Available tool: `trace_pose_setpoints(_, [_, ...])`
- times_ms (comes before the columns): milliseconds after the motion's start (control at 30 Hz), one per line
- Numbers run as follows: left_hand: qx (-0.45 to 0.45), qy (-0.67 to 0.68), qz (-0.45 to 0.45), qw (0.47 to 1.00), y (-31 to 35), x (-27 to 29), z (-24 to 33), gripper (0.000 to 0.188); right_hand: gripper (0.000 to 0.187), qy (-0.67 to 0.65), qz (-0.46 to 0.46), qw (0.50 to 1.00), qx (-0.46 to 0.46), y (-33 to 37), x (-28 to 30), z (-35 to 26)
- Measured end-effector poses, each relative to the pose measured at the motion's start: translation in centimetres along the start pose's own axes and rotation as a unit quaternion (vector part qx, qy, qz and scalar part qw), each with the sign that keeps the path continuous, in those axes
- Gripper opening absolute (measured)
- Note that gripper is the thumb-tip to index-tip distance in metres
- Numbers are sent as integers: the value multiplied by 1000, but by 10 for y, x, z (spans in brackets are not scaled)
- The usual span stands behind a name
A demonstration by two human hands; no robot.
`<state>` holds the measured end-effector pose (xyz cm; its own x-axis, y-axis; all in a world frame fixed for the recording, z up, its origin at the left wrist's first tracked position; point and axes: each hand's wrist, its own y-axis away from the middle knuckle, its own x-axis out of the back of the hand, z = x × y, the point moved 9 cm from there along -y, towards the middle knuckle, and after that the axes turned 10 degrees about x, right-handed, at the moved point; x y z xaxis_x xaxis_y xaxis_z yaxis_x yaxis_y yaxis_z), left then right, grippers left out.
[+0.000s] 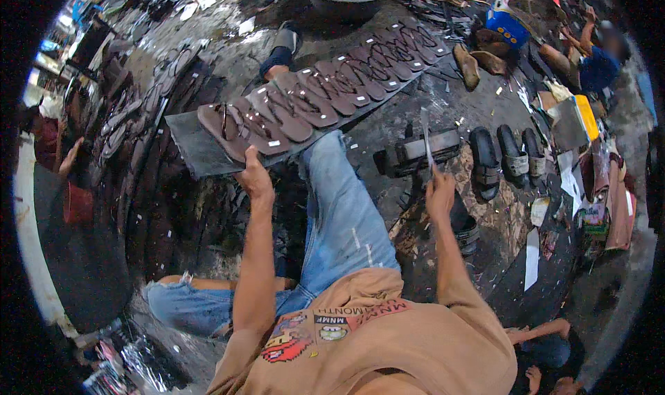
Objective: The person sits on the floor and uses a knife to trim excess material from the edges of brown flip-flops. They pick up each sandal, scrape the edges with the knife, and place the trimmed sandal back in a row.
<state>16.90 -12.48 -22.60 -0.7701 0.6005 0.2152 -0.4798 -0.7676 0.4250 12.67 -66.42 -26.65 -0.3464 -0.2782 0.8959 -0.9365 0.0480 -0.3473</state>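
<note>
A row of brown thong sandals (305, 108) lies side by side on a long dark board (190, 146), which slants across my lap and bent knee. My left hand (256, 180) is closed at the board's near edge, on the heel end of a brown sandal (239, 142) close to the left end; its fingertips are partly hidden. To the right, my right hand (440, 195) grips a long, narrow metal knife (426, 135), its blade pointing up and away from me. Beyond the blade sits a dark block with a grey top (422, 148).
Black slide sandals (485, 159) stand on the floor at right. A heap of dark sandals (149, 111) fills the left side. At the back is a wide basin (350, 0). Wooden shoe lasts (467, 66) lie at the back right, near another person (603, 63).
</note>
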Motion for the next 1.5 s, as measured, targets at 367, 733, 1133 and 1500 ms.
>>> trace_pose_setpoints(367, [196, 331, -108, 917, 86, 56, -1, 73, 32, -425, -77, 893, -123, -43, 99, -194])
trace_pose_setpoints(733, [204, 8, 10, 979, 64, 115, -20, 64, 36, -456, -479, 750, -19, 55, 24, -366])
trace_pose_setpoints(1133, [241, 61, -42, 968, 86, 104, 2, 55, 35, -411, -389, 818, 103, 12, -79, -423])
trace_pose_setpoints(1500, [194, 138, 25, 971, 126, 170, 27, 39, 40, -405, -211, 850, 263, -89, -71, -537])
